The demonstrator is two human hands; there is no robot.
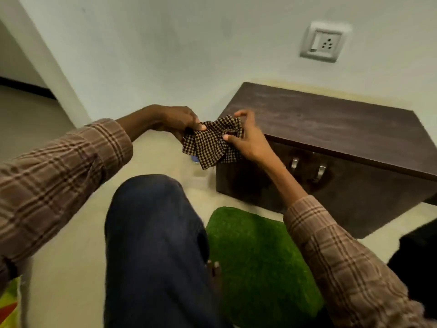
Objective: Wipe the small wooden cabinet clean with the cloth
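both hands are on the cloth (214, 143) right now, none of it touching the cabinet yet. the left hand (176, 119) has its thumb and fingers pressed together on the left edge of the checked fabric, the right hand (246, 136) is pinching the bunched-up right side with the thumb tucked against a fold. the cloth hangs crumpled between them in the air, just off the front left corner of the small wooden cabinet (331, 124), which sits on the floor against the wall under a wall socket (324, 42)

looks to me like the step here is getting the cloth folded into a usable pad before wiping. my two cents: flatten it out first, fold it so there's one smooth face, and hold it in one palm with the loose ends tucked in so nothing drags. start with the top, going along the grain in overlapping passes from the wall side toward the front lip, so dust comes off the edge instead of into the back corner. then do the front, working around the two metal handles (307, 168). the green mat (257, 261) sits right in front of the cabinet, so crumbs will likely land there
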